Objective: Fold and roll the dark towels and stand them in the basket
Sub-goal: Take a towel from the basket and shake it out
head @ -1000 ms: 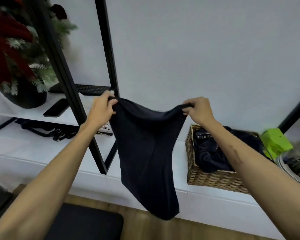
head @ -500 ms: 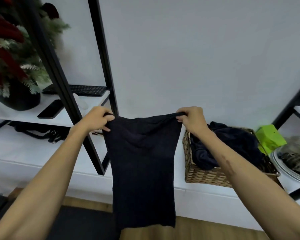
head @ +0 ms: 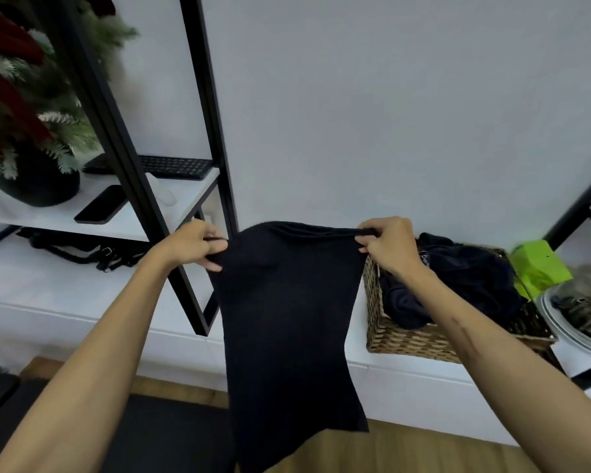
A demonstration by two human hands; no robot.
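- Head view: a dark towel (head: pixel 289 322) is held up in the air by its top edge, in front of the white ledge (head: pixel 65 291) and well above the wooden floor (head: pixel 423 448).
- The left hand (head: pixel 193 245) is curled around the towel's upper left corner; the cloth is pinched between thumb and fingers.
- The right hand (head: pixel 388 245) is closed in the same manner on the upper right corner, and the top edge is stretched nearly straight between the two grips.
- The towel is seen hanging lengthwise in a narrow panel; its lower edge is slanted, so the layers are judged not yet aligned.
- The wicker basket (head: pixel 420 339) is located just right of the towel on the ledge. Loose dark cloth (head: pixel 464 278) is heaped inside it; no rolled towel is seen standing in it.
- Step in hand, as judged: folding, at an early stage of the task.
- The next move is judged to require that the hanging edges be squared and the towel be laid flat, or folded again, before rolling.
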